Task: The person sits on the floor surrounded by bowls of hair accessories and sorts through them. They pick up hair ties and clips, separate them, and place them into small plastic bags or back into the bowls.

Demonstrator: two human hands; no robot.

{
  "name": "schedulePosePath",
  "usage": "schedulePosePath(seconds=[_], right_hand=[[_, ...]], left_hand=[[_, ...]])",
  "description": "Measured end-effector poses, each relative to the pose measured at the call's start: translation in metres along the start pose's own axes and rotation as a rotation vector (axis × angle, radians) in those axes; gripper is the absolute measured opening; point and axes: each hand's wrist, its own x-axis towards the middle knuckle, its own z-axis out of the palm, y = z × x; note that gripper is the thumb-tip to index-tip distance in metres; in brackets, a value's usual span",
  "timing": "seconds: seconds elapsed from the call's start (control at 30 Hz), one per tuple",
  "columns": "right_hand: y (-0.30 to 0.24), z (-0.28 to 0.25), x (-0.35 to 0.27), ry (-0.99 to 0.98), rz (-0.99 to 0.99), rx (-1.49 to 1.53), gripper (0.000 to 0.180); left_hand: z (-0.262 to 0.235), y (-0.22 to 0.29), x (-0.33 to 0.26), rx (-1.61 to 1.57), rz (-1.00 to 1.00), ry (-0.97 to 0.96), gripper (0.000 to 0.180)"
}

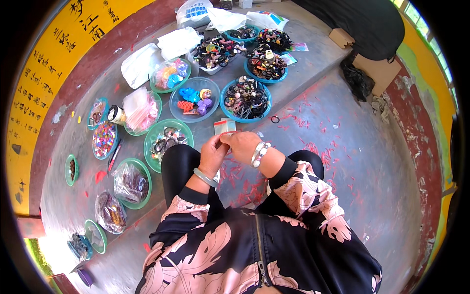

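My left hand [212, 154] and my right hand [241, 146] meet just in front of my knees, fingertips pinched together on a small clear packet with a red strip [224, 127]. A pale green bangle sits on my left wrist and beaded bracelets on my right. Just beyond the hands a green bowl of dark hair ties [166, 142] rests on the concrete step, with a blue bowl of black hair ties [246, 100] further out. What lies between the fingers themselves is too small to tell.
Several green and blue bowls of hair clips and ties are spread over the step, among them a bowl with blue and orange claw clips [195, 100]. White plastic bags [141, 63] lie behind. Red paper scraps litter the floor [342, 142]. Cardboard boxes [379, 73] stand far right.
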Motion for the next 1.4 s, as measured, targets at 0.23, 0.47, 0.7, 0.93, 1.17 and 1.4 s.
schedulePosePath(seconds=[0.23, 0.47, 0.7, 0.93, 1.17, 1.4], right_hand=[[-0.002, 0.002, 0.005, 0.093, 0.018, 0.065, 0.029], [-0.005, 0.004, 0.007, 0.143, 0.025, 0.176, 0.034], [-0.003, -0.009, 0.020, 0.287, -0.064, 0.155, 0.041], [0.117, -0.060, 0.064, 0.477, 0.289, 0.092, 0.012], [0.219, 0.002, 0.076, 0.016, 0.437, -0.193, 0.014], [0.230, 0.034, 0.090, -0.006, 0.239, -0.391, 0.017]], left_hand=[[-0.003, -0.007, 0.006, -0.004, -0.030, 0.045, 0.023], [-0.004, -0.003, 0.009, -0.166, -0.180, 0.145, 0.021], [-0.009, 0.028, 0.032, -0.251, -0.207, 0.100, 0.019], [-0.025, 0.042, 0.060, -0.227, -0.182, 0.110, 0.018], [-0.025, 0.039, 0.067, -0.292, -0.166, 0.099, 0.019], [-0.025, 0.035, 0.074, -0.257, -0.204, 0.052, 0.018]])
